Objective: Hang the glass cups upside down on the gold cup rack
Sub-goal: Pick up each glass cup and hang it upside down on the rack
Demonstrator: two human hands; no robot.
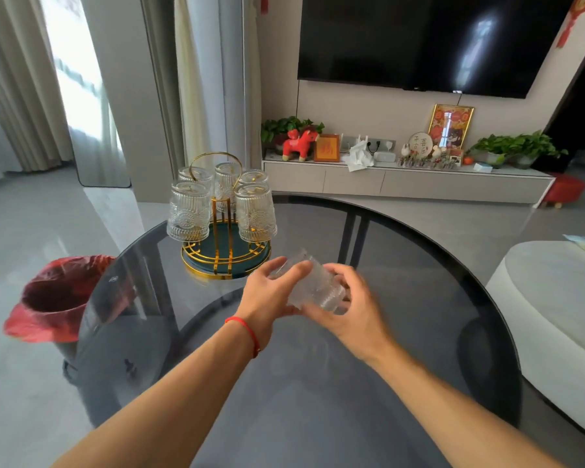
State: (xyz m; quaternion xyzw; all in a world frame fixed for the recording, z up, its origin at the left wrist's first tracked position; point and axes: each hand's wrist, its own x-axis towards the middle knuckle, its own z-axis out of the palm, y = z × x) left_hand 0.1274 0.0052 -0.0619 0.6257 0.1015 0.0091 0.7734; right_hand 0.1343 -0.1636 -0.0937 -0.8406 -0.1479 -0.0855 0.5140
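- Both hands were closed around one cup [313, 287], held clear of the table [419, 298]. The left hand [271, 293] wrapped the near-left side with its fingers curled over the top, and the right hand [350, 304] gripped the lower right end.
- The cup lay tilted between the palms, its long axis running from the lower right, by the right hand, up and away to the left. Blur kept me from telling for certain which end was the mouth.
- The rack [225, 228] stood just beyond the grip, ahead and a little to the left, its round base resting on the table near the left fingertips.
- Five cups already hung there mouth down; the two nearest [189, 211] [255, 212] flanked the centre post, and the other three sat behind, under the loop handle.
- I could not make out a free peg from where I stood; if one was left, I judged it to be at the front, between those two nearest cups.
- The left hand was the nearer to the rack, so the cup looked to need turning fully bottom-up and carrying forward and up, over the base.
- The risk, as I saw it, was glass knocking against the hung cups on either side.
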